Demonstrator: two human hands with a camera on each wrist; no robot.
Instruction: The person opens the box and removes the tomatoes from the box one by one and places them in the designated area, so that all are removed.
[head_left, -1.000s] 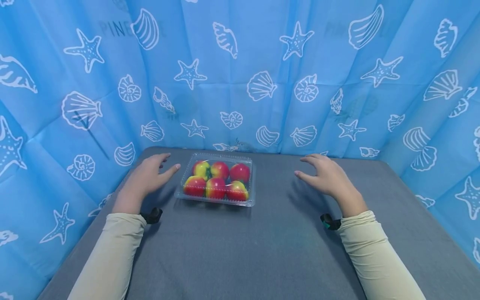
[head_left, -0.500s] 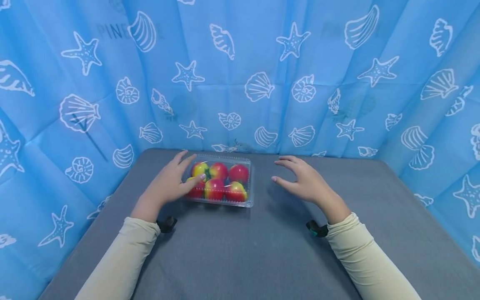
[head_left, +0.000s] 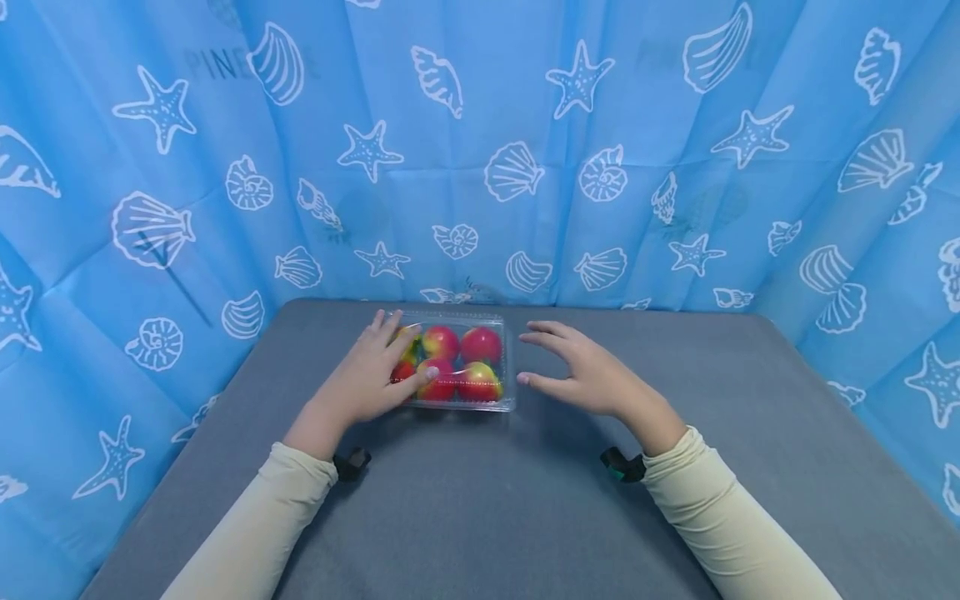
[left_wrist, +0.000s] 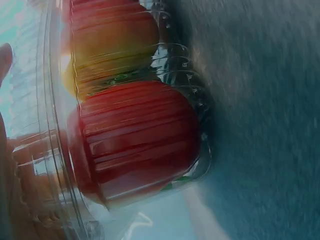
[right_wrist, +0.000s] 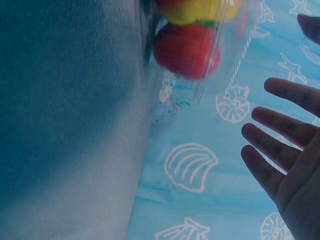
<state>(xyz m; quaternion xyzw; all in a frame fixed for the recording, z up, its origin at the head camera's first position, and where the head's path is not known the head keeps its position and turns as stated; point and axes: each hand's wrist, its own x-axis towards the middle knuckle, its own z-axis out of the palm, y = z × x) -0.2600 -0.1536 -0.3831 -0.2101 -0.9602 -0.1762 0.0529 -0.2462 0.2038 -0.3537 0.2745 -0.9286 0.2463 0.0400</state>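
"What's nearest?"

"Two cream sleeves, reaching in over the grey table, with a small black device at each wrist."

"And the left hand?"

"Its grip is spread, over the left end of a clear plastic clamshell box. The thumb lies across the front part of the lid in the head view. Whether it touches the plastic, I can't tell."

"The right hand?"

"Spread too, fingers well parted in the right wrist view. It's just beside the box's right end, with a gap between."

"Where does the box sit?"

"On the table, left of its middle and toward the back. Red-and-yellow apples fill it in two rows, the left ones partly hidden by the fingers."

"Beyond that?"

"A blue curtain printed with white starfish and seashells, behind the table and along both sides."
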